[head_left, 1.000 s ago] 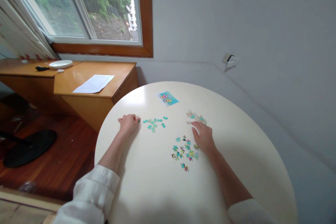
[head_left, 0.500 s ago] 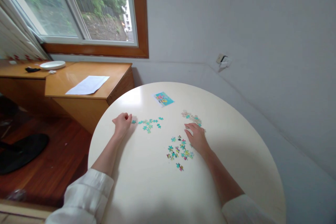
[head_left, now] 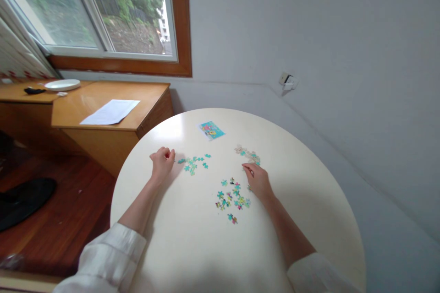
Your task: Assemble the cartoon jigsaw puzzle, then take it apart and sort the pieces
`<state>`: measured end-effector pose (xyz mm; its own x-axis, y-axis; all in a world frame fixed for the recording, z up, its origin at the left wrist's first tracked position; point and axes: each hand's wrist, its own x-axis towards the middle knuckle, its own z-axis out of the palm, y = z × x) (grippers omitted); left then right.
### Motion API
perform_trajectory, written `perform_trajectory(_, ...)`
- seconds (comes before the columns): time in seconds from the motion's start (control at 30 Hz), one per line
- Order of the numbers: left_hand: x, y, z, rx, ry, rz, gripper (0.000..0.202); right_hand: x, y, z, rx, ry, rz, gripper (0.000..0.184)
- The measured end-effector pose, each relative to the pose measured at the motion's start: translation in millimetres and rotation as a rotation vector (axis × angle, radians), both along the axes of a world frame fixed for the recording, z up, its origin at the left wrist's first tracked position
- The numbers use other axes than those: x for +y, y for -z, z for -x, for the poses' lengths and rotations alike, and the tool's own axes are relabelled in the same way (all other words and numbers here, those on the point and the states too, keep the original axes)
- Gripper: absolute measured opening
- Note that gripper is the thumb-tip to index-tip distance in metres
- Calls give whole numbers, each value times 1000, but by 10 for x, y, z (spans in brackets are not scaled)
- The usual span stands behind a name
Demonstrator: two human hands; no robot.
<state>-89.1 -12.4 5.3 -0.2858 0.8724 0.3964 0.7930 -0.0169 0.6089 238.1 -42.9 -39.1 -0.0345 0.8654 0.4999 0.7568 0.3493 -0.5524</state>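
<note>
My left hand [head_left: 162, 165] is closed with its fingers curled, at the left end of a group of mostly teal puzzle pieces [head_left: 192, 165]. Whatever may be in its fingers is hidden. My right hand [head_left: 258, 181] has its thumb and fingertips pinched together, just below a curved cluster of pale, face-down-looking pieces [head_left: 252, 157] with a few teal ones. Anything between those fingertips is too small to name. To the left of my right hand lie several multicoloured puzzle pieces [head_left: 228, 203], spread loosely. A small picture card [head_left: 212, 131] in blue, pink and yellow lies at the far side.
Everything lies on a round white table [head_left: 192, 242]. Beyond its left edge stands a wooden desk [head_left: 151, 94] with a paper sheet [head_left: 110, 111] and a white plate [head_left: 63, 84]. A wall with a socket [head_left: 288, 81] rises behind and to the right.
The fingers of my right hand have closed from a loose, parted pose into a pinch. My left hand stays closed and has shifted slightly right, toward the teal pieces. The view has turned slightly.
</note>
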Motion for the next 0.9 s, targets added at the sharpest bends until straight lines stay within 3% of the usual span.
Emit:
perform_trajectory(0.27, -9, 21, -10, -69, 33, -98, 34, 12, -8, -11, 114, 20, -6, 29)
perform_trajectory(0.43, -100, -83, -147, -103, 94, -74, 33, -55, -103, 82, 170, -13, -29, 25)
perform_trajectory(0.53, -280, -176, -384, -138, 239, -55, 30, -161, -201, 224, 206, -89, 4, 20)
perform_trajectory(0.67, -584, -211, -765, -121, 624, 72, 29, -315, -324, 430, 270, -236, 77, 15)
perform_trajectory(0.73, -683, -186, -897, -82, 748, 105, 27, -375, -366, 503, 288, -306, 101, 13)
perform_trajectory(0.9, -724, -118, -976, -87, 751, 174, 26, -478, -417, 603, 294, -397, 132, 12)
